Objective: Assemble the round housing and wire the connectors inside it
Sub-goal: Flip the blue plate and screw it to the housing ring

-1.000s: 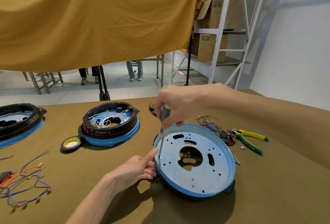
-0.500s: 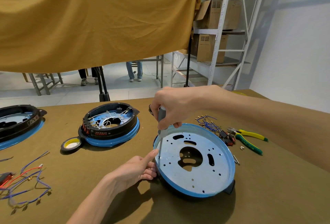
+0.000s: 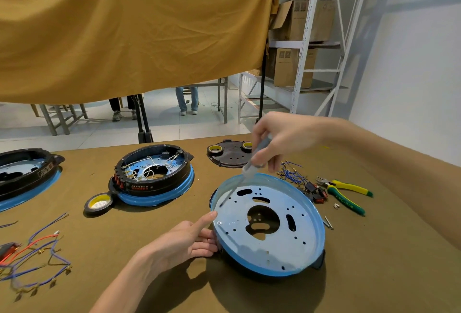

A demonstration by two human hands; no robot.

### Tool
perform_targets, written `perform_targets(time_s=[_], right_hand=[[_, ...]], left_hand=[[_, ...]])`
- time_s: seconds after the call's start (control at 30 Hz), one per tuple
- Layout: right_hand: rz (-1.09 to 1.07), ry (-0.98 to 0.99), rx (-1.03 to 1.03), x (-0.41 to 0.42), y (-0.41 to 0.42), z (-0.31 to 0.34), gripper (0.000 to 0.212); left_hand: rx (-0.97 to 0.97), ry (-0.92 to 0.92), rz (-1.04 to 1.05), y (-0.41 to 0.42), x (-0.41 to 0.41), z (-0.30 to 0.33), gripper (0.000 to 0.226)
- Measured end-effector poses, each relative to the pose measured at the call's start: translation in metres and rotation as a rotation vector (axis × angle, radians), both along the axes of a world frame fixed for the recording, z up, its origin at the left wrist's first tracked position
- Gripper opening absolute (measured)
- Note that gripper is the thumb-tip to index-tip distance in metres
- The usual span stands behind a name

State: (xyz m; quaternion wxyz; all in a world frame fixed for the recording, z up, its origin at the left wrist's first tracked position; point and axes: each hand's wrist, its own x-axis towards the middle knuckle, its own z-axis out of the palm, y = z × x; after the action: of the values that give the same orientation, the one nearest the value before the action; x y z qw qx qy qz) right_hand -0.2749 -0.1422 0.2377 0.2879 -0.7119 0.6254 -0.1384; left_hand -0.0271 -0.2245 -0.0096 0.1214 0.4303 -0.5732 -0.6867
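Little can be read. The lower green handle of the pliers (image 3: 346, 196), lying near the right edge of the table (image 3: 149, 250), carries dark printed letters too small to make out. The black ring of the wired housing (image 3: 152, 175) near the table's far edge bears a row of red marks on its front wall, and the cardboard boxes (image 3: 294, 67) on the shelves have printed panels, none legible.

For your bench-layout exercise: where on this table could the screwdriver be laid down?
Bare cloth lies between the wired housing and the blue plate, and along the near edge right of that plate. It is crowded around the pliers and blue wires, and by the loose wires at left.
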Motion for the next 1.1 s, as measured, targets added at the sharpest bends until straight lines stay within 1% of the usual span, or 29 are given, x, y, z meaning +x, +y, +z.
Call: perform_targets(time_s=[0.07, 0.17, 0.2, 0.23, 0.27, 0.33, 0.4, 0.43, 0.5, 0.57, 0.6, 0.63, 0.67, 0.7, 0.73, 0.77, 0.8, 0.83, 0.87, 0.93, 1.0, 1.03, 1.1], right_hand=[[-0.127, -0.254, 0.017, -0.032, 0.004, -0.021, 0.026], [-0.299, -0.669, 0.076, -0.059, 0.008, -0.077, 0.026], [-0.322, -0.763, 0.086, -0.062, 0.009, -0.095, 0.023], [-0.333, -0.801, 0.075, -0.062, 0.008, -0.113, 0.019], [-0.357, -0.781, 0.021, -0.060, 0.006, -0.128, 0.014], [-0.459, -0.629, -0.231, -0.054, -0.003, -0.153, 0.013], [-0.586, -0.498, -0.493, -0.047, -0.010, -0.170, 0.012], [-0.637, -0.454, -0.564, -0.044, -0.012, -0.176, 0.012], [-0.698, -0.411, -0.617, -0.043, -0.014, -0.184, 0.012], [-0.732, -0.385, -0.627, -0.044, -0.014, -0.192, 0.012], [-0.743, -0.368, -0.636, -0.044, -0.015, -0.195, 0.011], [-0.748, -0.357, -0.651, -0.043, -0.015, -0.198, 0.010], [-0.747, -0.355, -0.670, -0.043, -0.015, -0.200, 0.009], [-0.742, -0.360, -0.690, -0.043, -0.015, -0.201, 0.008], [-0.734, -0.368, -0.709, -0.043, -0.015, -0.202, 0.007], [-0.726, -0.378, -0.727, -0.043, -0.016, -0.201, 0.006], [-0.719, -0.389, -0.743, -0.043, -0.016, -0.201, 0.005], [-0.714, -0.401, -0.760, -0.043, -0.017, -0.201, 0.005], [-0.708, -0.411, -0.774, -0.043, -0.018, -0.201, 0.006], [-0.694, -0.435, -0.790, -0.043, -0.021, -0.201, 0.007], [-0.674, -0.448, -0.799, -0.043, -0.025, -0.201, 0.008], [-0.663, -0.448, -0.807, -0.043, -0.026, -0.201, 0.009], [-0.640, -0.449, -0.822, -0.044, -0.029, -0.200, 0.010]], left_hand=[[0.018, 0.000, -0.014, 0.002, 0.003, 0.005, 0.122], [0.059, -0.005, -0.035, 0.006, 0.004, 0.013, 0.127], [0.057, -0.004, -0.058, 0.007, 0.004, 0.017, 0.128], [0.032, -0.011, -0.087, 0.008, 0.004, 0.020, 0.128], [-0.003, -0.022, -0.120, 0.008, 0.004, 0.022, 0.129], [-0.053, -0.048, -0.161, 0.007, 0.006, 0.027, 0.132], [0.028, -0.025, -0.158, 0.004, 0.008, 0.032, 0.121], [0.088, -0.010, -0.147, 0.003, 0.008, 0.034, 0.112], [0.146, -0.022, -0.159, -0.001, 0.008, 0.038, 0.101], [0.095, -0.133, -0.220, -0.006, 0.004, 0.041, 0.101], [0.024, -0.242, -0.245, -0.008, 0.001, 0.044, 0.107], [-0.091, -0.378, -0.251, -0.009, -0.003, 0.046, 0.111], [-0.239, -0.500, -0.225, -0.013, -0.009, 0.048, 0.110], [-0.401, -0.575, -0.181, -0.018, -0.014, 0.049, 0.108], [-0.535, -0.581, -0.134, -0.022, -0.021, 0.049, 0.102], [-0.612, -0.536, -0.103, -0.025, -0.028, 0.050, 0.097], [-0.630, -0.484, -0.104, -0.028, -0.035, 0.050, 0.098], [-0.605, -0.449, -0.130, -0.029, -0.041, 0.051, 0.099], [-0.550, -0.433, -0.162, -0.028, -0.047, 0.052, 0.096], [-0.411, -0.391, -0.203, -0.025, -0.058, 0.055, 0.078], [-0.276, -0.307, -0.176, -0.024, -0.064, 0.059, 0.061], [-0.198, -0.267, -0.159, -0.024, -0.065, 0.062, 0.057], [-0.070, -0.211, -0.159, -0.027, -0.063, 0.067, 0.059]])
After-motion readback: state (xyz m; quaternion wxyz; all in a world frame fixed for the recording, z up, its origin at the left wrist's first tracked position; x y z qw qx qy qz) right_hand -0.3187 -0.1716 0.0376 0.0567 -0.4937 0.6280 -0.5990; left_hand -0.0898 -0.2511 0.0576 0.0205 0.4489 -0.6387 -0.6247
